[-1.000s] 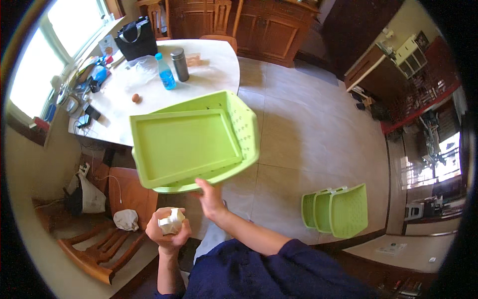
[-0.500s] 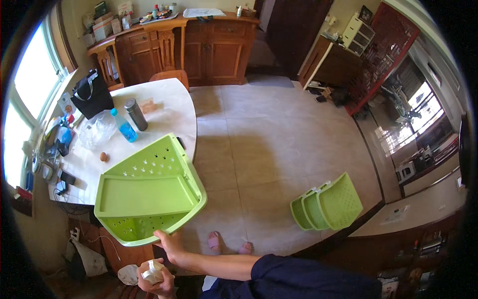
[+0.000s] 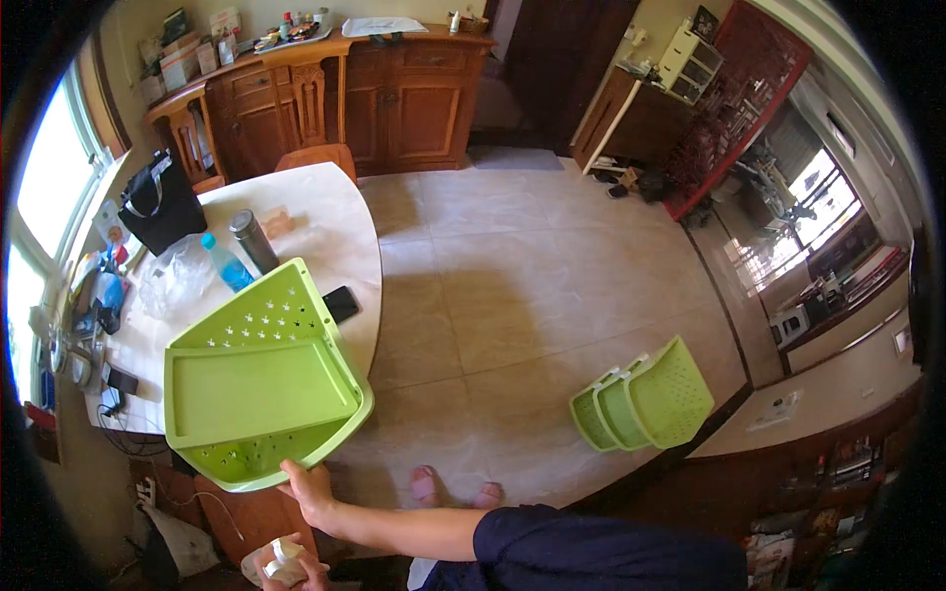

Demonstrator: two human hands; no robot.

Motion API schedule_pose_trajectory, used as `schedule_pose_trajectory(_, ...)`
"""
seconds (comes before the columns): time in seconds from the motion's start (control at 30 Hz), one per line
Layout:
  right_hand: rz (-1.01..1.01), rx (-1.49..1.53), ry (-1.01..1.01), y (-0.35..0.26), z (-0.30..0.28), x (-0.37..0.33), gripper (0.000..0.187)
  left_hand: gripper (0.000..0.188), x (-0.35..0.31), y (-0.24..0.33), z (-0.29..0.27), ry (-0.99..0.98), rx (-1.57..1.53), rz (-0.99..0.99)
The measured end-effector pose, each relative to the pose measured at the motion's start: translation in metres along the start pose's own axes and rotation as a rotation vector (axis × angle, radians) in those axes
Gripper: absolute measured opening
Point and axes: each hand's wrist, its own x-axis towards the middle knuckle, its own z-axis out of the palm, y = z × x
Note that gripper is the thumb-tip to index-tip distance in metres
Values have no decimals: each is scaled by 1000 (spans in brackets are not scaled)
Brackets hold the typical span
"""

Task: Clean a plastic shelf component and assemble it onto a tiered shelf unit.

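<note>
A green plastic storage basket with star-shaped holes is tilted over the near part of the table. My right hand is closed on its near rim, fingers over the edge. Whether the basket touches the table, I cannot tell. Low in the picture, my left hand is wrapped round a white object; only its top shows, so its kind is unclear. More green baskets, joined like a stack, lie on the floor to the right, away from both hands.
On the pale table are a black bag, a blue bottle, a grey flask, a plastic bag and a black phone. Wooden chairs and a cabinet stand behind. Pink slippers show below.
The basket and my right hand have shifted left, showing more of the phone and covering the egg. My left hand has dropped toward the lower edge. The whole view has turned slightly.
</note>
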Motion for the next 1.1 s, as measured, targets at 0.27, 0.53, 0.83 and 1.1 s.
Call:
schedule_pose_trajectory(0.27, 109, 226, 82, 30, 26, 56, 35, 16, 10, -22, -12, 33, -150, -169)
schedule_pose_trajectory(0.53, 128, 340, 19, 34, 41, 115, 27, 22, 8, -49, -30, 102, 71, -62)
schedule_pose_trajectory(0.83, 109, 468, 18, 8, 71, 144, 33, 23, -2, -64, -55, -53, 168, -187)
schedule_pose_trajectory(1.1, 92, 410, 25, 7, 57, 189, 33, 15, 29, -43, -23, 60, 145, -103)
